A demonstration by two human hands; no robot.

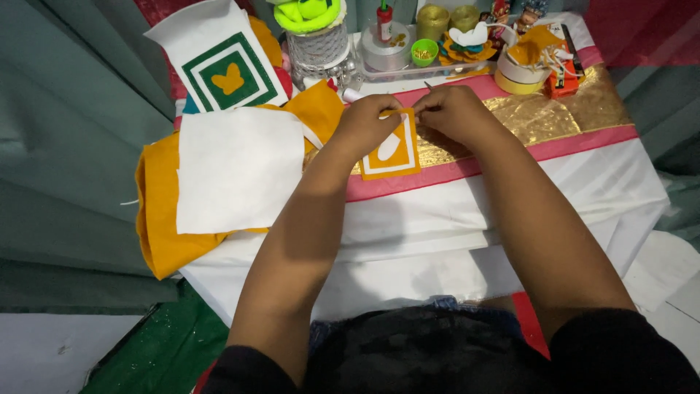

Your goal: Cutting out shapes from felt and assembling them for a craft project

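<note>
Left hand (368, 120) pinching the top edge of an orange felt square (391, 149), grip closed on it. Right hand (452, 111) at 3 o'clock from the left, fingers tight on the same top edge. Square lying flat near the middle of the bench (554, 190), on the gold and pink cloth strip (561, 120), with a white border and a white shape inside. White felt sheet (237, 168) at 9 o'clock, on orange felt (157, 226). Green-bordered felt square (222, 69) at 11 o'clock. Thread spools (434, 20) and small green cup (424, 52) at 12 o'clock.
</note>
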